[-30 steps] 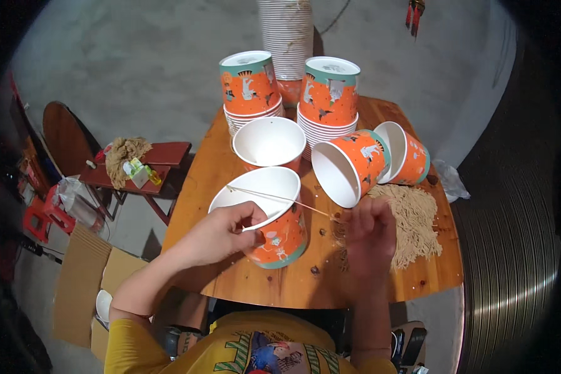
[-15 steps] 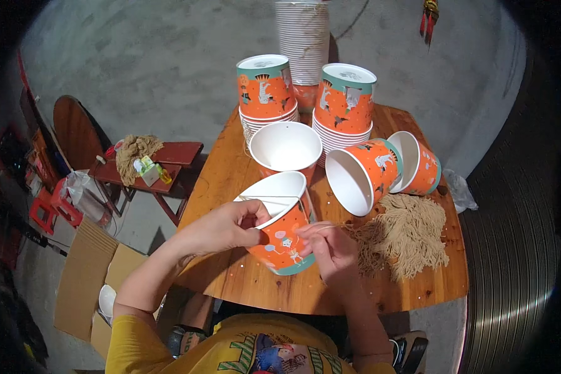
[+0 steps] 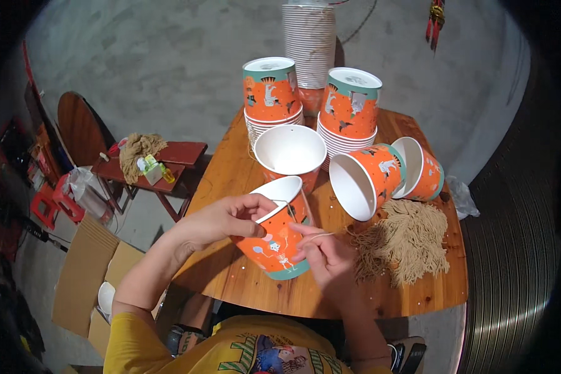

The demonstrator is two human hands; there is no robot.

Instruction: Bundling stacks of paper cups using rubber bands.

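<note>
Over the feed I had my left hand (image 3: 221,219) clamped on a tilted paper bucket (image 3: 271,252) near the wooden worktop (image 3: 411,298)'s front edge, right hand (image 3: 326,257) pinching some string (image 3: 318,235). A string heap (image 3: 414,237) sat by the right edge, stacked buckets (image 3: 355,112) toward the back, grey wall (image 3: 168,62) behind, red bench (image 3: 187,151) off left.

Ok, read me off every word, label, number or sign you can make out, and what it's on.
No text reads clearly enough to quote.
Yellow shirt: large lettering, cut off by the picture's lower edge.
Left upturned cup and right upturned cup: grey marks on the bases, too small to read.
Orange cup in the left hand: pictures, no legible lettering.
</note>
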